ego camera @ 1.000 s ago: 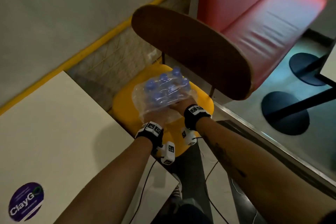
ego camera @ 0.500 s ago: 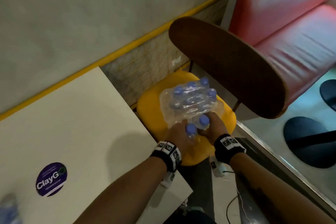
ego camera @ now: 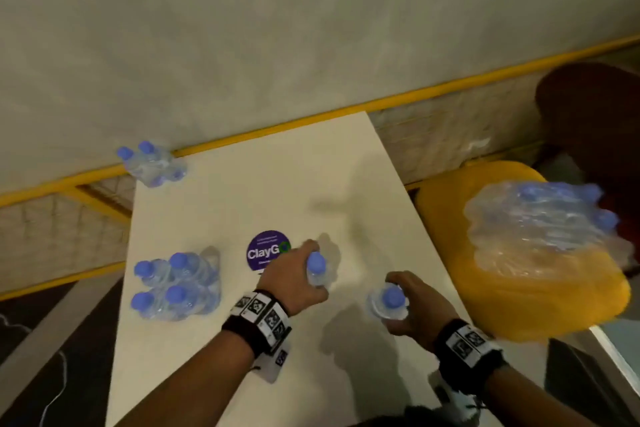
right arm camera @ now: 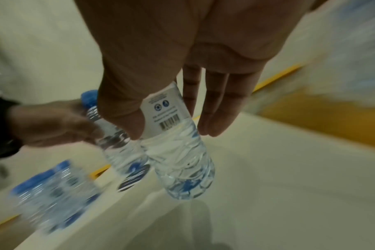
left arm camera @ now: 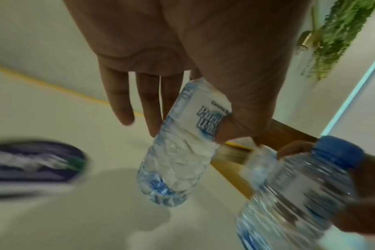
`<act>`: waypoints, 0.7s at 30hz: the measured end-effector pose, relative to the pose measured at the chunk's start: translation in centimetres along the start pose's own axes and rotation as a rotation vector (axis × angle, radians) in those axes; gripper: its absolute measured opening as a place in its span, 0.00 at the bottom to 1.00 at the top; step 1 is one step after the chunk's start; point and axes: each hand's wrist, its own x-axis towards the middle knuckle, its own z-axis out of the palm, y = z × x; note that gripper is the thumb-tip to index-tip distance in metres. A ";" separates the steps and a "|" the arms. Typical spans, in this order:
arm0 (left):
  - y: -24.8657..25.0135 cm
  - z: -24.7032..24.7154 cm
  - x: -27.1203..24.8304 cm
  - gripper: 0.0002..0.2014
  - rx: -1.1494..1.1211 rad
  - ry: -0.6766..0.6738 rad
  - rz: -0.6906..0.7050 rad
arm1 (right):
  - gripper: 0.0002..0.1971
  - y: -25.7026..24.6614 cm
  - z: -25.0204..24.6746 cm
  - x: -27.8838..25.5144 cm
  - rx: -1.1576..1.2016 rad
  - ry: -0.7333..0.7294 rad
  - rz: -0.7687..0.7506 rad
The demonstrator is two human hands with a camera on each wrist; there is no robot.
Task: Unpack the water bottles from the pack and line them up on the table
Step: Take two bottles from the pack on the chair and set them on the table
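Head view, lower centre: left hand (ego camera: 294,279) grasping a clear plastic water bottle with blue cap (ego camera: 317,270) over the cream table (ego camera: 242,204). Right hand (ego camera: 420,308) grasping a second blue-capped bottle (ego camera: 388,302), lower right. Shrink-wrapped pack of bottles (ego camera: 540,225) on the yellow chair seat (ego camera: 540,302), right edge. Four bottles (ego camera: 173,288) standing lower left.

Grey wall (ego camera: 277,28), yellow rail (ego camera: 398,102), yellow chair (ego camera: 485,305).

Dim, warm indoor light. Soft shadows of the arms fall on the desk (ego camera: 263,198). The pack (ego camera: 540,229) on the desk's right is smeared by motion blur; both wrist views streak toward their edges, and walls bow.
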 end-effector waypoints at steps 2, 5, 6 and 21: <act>-3.4 -2.6 -0.1 0.30 0.013 0.031 -0.038 | 0.33 -3.3 2.5 2.5 -0.026 -0.055 -0.046; -10.3 -7.3 -1.4 0.28 0.139 0.087 -0.133 | 0.34 -10.9 7.6 6.0 -0.035 -0.127 -0.118; -12.2 -8.4 -1.7 0.27 0.174 0.102 -0.162 | 0.35 -13.4 9.0 6.8 -0.051 -0.145 -0.141; -20.1 -10.2 0.7 0.18 0.108 -0.077 -0.146 | 0.27 -24.6 19.3 13.3 -0.084 -0.093 -0.034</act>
